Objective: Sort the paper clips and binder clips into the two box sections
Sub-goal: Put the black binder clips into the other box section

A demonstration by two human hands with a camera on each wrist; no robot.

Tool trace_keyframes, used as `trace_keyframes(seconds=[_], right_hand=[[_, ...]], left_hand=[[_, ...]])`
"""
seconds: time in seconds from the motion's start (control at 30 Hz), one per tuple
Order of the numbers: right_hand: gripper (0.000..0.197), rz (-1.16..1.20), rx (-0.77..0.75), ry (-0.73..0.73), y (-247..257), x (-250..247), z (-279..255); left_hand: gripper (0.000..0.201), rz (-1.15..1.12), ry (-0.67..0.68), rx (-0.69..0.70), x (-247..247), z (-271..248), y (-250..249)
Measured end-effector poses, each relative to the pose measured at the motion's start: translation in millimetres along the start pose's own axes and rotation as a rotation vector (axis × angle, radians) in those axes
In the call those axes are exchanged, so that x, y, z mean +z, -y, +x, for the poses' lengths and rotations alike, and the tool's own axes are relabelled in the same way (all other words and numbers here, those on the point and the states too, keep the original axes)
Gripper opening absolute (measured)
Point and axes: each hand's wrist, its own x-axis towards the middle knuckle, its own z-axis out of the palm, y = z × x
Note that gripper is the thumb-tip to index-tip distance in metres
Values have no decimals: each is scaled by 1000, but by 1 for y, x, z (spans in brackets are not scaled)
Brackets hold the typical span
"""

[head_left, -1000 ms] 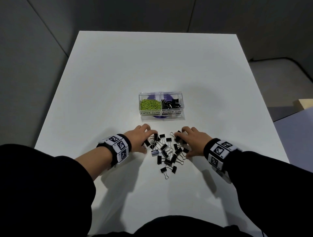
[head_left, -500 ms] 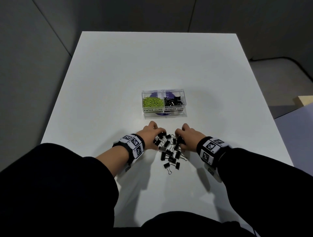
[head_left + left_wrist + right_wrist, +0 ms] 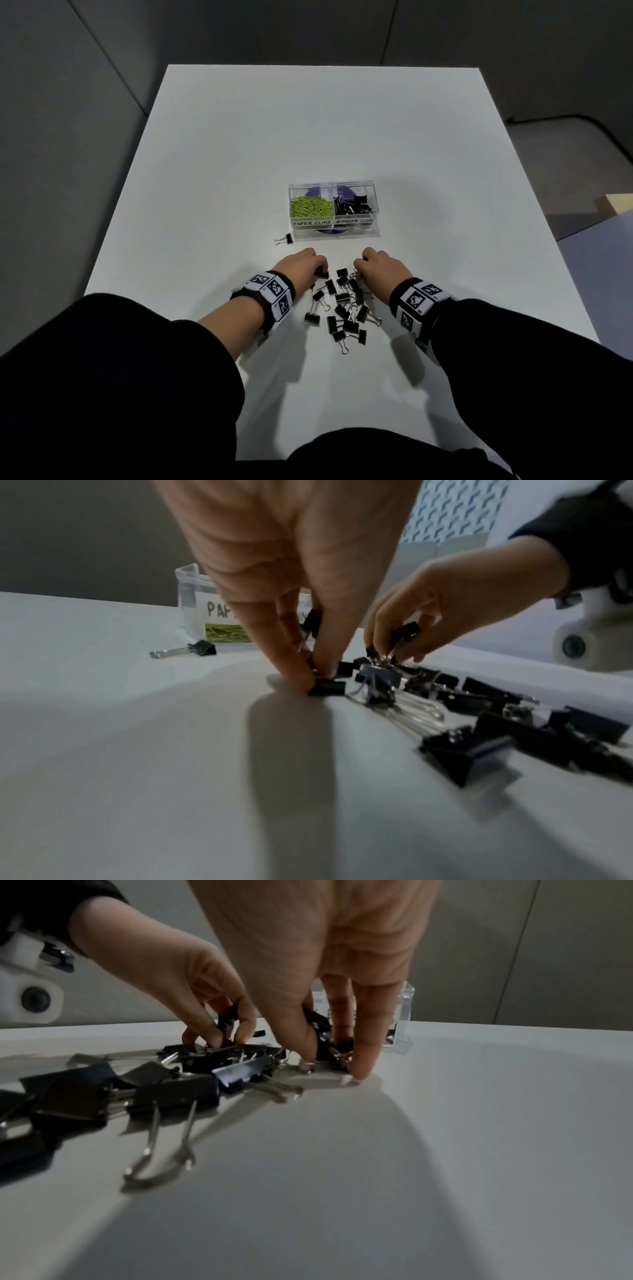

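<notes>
A clear two-section box (image 3: 334,230) stands mid-table, with green paper clips (image 3: 311,207) in its left section and black binder clips (image 3: 352,208) in its right. A pile of loose binder clips (image 3: 342,308) lies in front of it. My left hand (image 3: 320,271) pinches binder clips (image 3: 327,687) at the pile's far left edge, fingertips down on the table. My right hand (image 3: 358,269) grips several binder clips (image 3: 329,1045) at the pile's far right edge. One stray binder clip (image 3: 285,238) lies by the box's front left corner.
The white table (image 3: 205,171) is bare to the left, to the right and behind the box. Both forearms in black sleeves flank the pile. The table's near edge lies just behind my wrists.
Both hands have closed in on the far end of the pile and curled round clips. A single binder clip now lies by the box's front left corner.
</notes>
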Motion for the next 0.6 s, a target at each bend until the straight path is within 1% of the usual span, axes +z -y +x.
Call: trace_keyframes(seconds=[0.17, 0.23, 0.3, 0.37, 0.43, 0.5, 0.57, 0.6], right_hand=[[27, 6, -23, -12, -11, 1, 1], [24, 38, -30, -23, -15, -2, -1], [21, 105, -32, -83, -19, -11, -1], [20, 216, -33, -189, -22, -29, 2], [21, 296, -14, -293, -25, -51, 9], [20, 332, 17, -367, -32, -71, 24], [21, 355, 40, -385, -37, -84, 41], [23, 367, 44, -362, -38, -88, 49]], left_hand=[[28, 11, -19, 3, -3, 0, 5], [28, -9, -40, 9, -3, -2, 5], [27, -44, -97, 29, -8, -2, 4], [27, -86, -179, 61, -17, -1, 3], [26, -136, -243, 98, -32, 2, 1], [25, -160, -290, 129, -50, 8, -1], [25, -159, -334, 139, -66, 17, -2], [25, -154, -356, 141, -73, 22, -3]])
